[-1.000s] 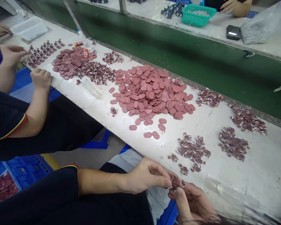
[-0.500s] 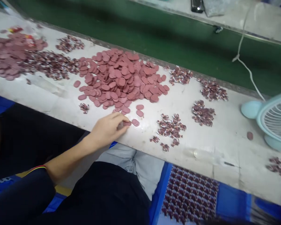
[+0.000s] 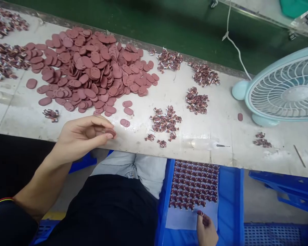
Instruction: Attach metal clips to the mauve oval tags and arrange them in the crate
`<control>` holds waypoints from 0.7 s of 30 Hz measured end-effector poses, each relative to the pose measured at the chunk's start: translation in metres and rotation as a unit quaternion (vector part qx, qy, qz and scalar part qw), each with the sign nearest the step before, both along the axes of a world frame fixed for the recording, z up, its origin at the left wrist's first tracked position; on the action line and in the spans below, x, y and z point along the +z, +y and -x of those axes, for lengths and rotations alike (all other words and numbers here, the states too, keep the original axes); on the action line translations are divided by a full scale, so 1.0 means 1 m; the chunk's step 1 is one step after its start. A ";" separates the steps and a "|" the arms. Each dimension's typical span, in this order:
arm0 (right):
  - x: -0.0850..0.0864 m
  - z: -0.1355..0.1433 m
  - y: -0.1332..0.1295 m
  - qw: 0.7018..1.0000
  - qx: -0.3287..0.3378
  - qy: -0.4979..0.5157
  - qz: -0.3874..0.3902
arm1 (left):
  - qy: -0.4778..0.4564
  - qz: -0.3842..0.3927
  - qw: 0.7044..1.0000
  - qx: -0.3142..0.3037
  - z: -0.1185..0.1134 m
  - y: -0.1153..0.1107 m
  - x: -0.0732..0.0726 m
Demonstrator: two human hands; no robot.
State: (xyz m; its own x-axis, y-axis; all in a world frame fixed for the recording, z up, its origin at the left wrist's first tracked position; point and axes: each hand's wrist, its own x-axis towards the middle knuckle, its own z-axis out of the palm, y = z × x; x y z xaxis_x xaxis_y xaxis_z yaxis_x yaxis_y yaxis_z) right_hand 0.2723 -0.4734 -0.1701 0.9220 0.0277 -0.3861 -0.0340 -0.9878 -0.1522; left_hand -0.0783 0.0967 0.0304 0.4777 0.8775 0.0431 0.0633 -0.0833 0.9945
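My left hand (image 3: 84, 138) pinches a reddish-brown oval disc (image 3: 111, 133) between thumb and fingertips, just above the front edge of the table. Behind it spreads a large heap of the same oval discs (image 3: 92, 68), with a few loose discs (image 3: 124, 122) beside the fingers. Low on the right, my right hand (image 3: 206, 229) is over the blue tray (image 3: 231, 201), its fingers closed on a small brown figure-like piece (image 3: 200, 213). Rows of similar small pieces (image 3: 195, 184) lie on a white sheet (image 3: 179, 218) in that tray.
Several small piles of the brown pieces (image 3: 166, 119) lie right of the heap. A light-blue fan (image 3: 295, 92) with a white cord (image 3: 237, 48) stands at the right. A clear bottle with a dark thin tip (image 3: 204, 144) lies near the front edge. Blue stools (image 3: 287, 191) stand beneath.
The view has swung right and down. My left hand has lifted a disc off the table. My right hand has come into view over the tray.
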 end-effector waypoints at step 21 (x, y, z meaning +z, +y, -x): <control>-0.007 0.006 0.011 0.999 0.012 0.011 -0.035 | -0.208 0.203 0.954 -0.078 -0.011 -0.002 -0.014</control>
